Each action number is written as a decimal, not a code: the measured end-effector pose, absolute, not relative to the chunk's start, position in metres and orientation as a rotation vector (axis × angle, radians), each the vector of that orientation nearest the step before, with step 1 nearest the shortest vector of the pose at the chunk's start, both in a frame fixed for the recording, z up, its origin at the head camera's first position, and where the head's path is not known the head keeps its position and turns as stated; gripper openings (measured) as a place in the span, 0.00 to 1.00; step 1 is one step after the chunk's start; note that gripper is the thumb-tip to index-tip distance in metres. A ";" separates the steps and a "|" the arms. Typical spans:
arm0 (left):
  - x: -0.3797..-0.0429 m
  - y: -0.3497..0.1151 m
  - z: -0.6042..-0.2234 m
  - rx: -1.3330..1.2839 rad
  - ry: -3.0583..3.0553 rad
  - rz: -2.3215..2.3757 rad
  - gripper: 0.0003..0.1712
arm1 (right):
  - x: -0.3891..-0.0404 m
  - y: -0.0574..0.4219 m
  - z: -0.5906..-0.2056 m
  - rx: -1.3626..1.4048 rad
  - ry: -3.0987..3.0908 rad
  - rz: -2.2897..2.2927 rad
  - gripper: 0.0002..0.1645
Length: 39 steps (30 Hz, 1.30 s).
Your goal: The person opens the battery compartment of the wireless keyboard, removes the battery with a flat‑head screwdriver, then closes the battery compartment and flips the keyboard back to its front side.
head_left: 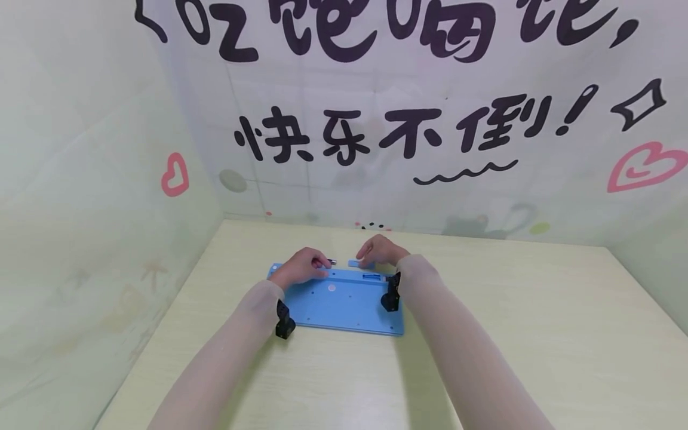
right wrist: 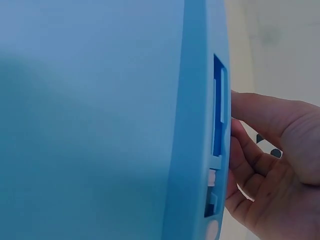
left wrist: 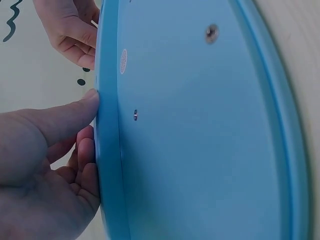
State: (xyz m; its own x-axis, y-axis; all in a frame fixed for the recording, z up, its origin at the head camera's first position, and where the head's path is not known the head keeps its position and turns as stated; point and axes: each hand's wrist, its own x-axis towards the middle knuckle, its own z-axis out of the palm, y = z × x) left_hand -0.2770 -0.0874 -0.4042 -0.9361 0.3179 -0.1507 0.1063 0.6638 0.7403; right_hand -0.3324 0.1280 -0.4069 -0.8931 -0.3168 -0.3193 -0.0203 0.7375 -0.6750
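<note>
A blue keyboard (head_left: 344, 304) lies underside up on the table, with small screws and a round pale sticker on its back. At its far left edge is my left hand (head_left: 302, 267), fingers bent and thumb by the rim; the left fingertips are partly hidden behind the rim in the left wrist view. Just beyond them sits a small dark and silver piece, apparently a battery (head_left: 332, 261). Behind the far right edge, my right hand (head_left: 380, 251) pinches a small flat blue battery cover (head_left: 352, 263). Near that hand, the battery slot (right wrist: 218, 110) is uncovered.
The pale wooden table (head_left: 527, 310) extends to both sides and in front of the keyboard. A printed cloth backdrop (head_left: 376, 197) rises behind it. Black wrist cameras (head_left: 285, 322) are strapped to both sleeves, close over the keyboard.
</note>
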 end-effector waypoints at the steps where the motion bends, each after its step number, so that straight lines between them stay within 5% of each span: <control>1: -0.277 -0.087 -0.404 0.340 2.616 1.137 0.07 | -0.332 0.128 -0.407 -0.260 2.517 -0.980 0.10; 25: -0.273 -0.089 -0.405 0.348 2.623 1.146 0.08 | -0.329 0.127 -0.406 -0.284 2.598 -0.924 0.05; 39: -0.273 -0.087 -0.400 0.346 2.619 1.140 0.07 | -0.320 0.138 -0.386 -0.530 2.627 -0.861 0.02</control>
